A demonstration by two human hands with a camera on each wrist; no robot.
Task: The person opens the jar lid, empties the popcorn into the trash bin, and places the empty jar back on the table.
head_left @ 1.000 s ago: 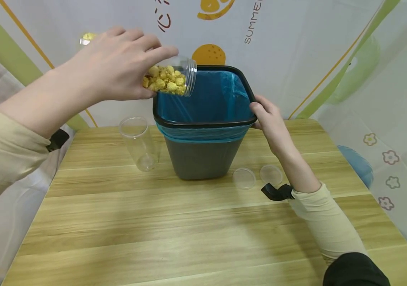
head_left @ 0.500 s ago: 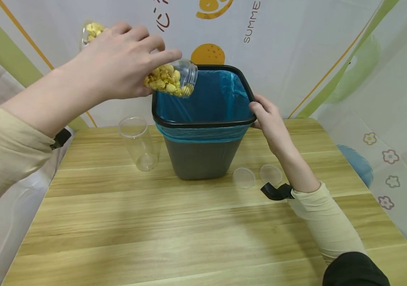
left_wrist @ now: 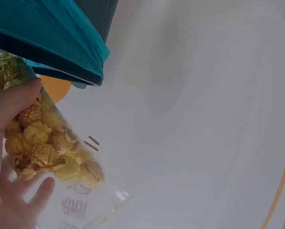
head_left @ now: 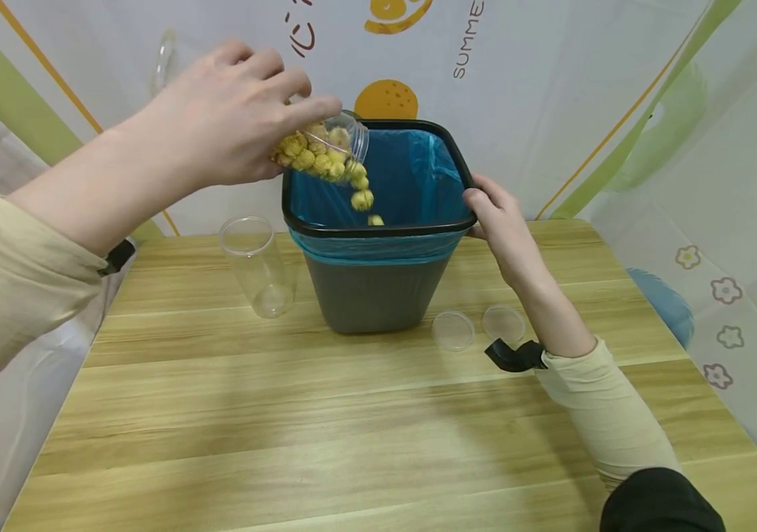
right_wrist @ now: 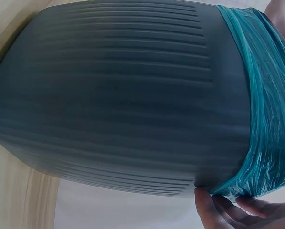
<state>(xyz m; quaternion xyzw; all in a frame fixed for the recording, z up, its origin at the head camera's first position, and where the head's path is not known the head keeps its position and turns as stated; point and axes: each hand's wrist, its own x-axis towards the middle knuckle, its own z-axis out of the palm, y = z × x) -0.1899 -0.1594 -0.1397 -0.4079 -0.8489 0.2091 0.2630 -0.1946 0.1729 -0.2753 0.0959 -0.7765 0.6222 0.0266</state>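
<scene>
My left hand (head_left: pixel 239 122) grips a clear plastic jar (head_left: pixel 358 140) of yellow popcorn (left_wrist: pixel 42 148), its mouth tipped down over the left rim of a grey trash bin (head_left: pixel 378 295). Pieces of popcorn (head_left: pixel 361 198) drop from the mouth into the bin. In the left wrist view, the jar's bottom end holds no popcorn. A blue bag (head_left: pixel 385 174) lines the bin and folds over its outside under a black rim (head_left: pixel 385 232). My right hand (head_left: pixel 501 222) holds the rim at the right side, fingers against the outside wall and bag in the right wrist view.
A tall clear jar (head_left: pixel 259 270), without popcorn, stands on the wooden table (head_left: pixel 325 436) left of the bin. Two clear round lids (head_left: pixel 454 330) lie right of the bin, near my right forearm. A printed white curtain (head_left: pixel 551 89) hangs behind the table.
My left hand has risen slightly and tilted the jar further down. Popcorn has slid from the jar's bottom end toward its mouth, and pieces now fall out. My right hand has stayed put.
</scene>
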